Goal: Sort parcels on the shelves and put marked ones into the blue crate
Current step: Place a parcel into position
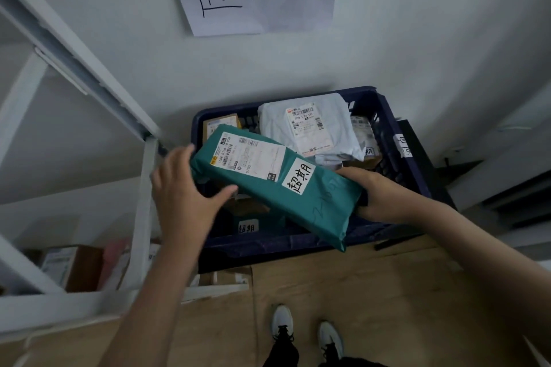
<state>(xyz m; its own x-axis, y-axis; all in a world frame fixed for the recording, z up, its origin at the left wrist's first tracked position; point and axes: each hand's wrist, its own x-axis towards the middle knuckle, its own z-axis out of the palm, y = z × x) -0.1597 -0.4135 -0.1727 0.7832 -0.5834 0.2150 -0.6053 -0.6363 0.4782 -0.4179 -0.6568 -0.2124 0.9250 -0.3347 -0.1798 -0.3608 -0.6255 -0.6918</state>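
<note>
Teal parcel [277,185] is held between both hands above the blue crate [399,155], tilted, its near corner overhanging the crate's front wall. My left hand [185,191] has its grip curled on the far-left end, thumb under the edge; my right hand [378,194] holds the near-right end from beneath, fingers hidden under the wrap. Handwritten white sticker [299,176] faces up beside the shipping label [252,158], so I judge this one marked and due for the crate. Crate already holds a white poly mailer [316,125] at the back, a small brown box [220,125] at back left, and another teal parcel [256,225] with its own sticker low at the front. To do this step well: lower it flat with the sticker upward so it stays readable, aim for the open front-left area, not on top of the white mailer, and let the left grip go first once the far end rests. The soft wrap may sag, so support both ends until it touches. The white shelf frame [143,217] stands just beside my left forearm; keep the elbow clear of it.
</note>
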